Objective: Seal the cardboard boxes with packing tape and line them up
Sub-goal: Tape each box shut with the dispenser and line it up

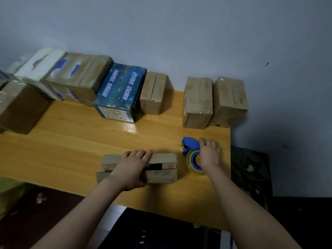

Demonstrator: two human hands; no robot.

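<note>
Here we are at the near edge of the wooden table, and our left hand lies palm down across the open cardboard box. Its fingers reach over onto the far flap and press there. They are barely bent and are not closed round anything. The two top flaps do not meet, and a dark gap shows between them just right of the hand. Just beside the box, on its right and not touching it, sits the blue tape dispenser with its clear roll. Our right hand rests on top of it, fingers spread forward past the blue handle and palm over the roll. We cannot tell whether that hand has actually taken hold, because the thumb and the underside are hidden. Along the wall stands the line of taped boxes. From the right there are two brown ones side by side, a gap, a smaller brown one, and the starry blue box. More boxes run off to the left, blurred.
</note>
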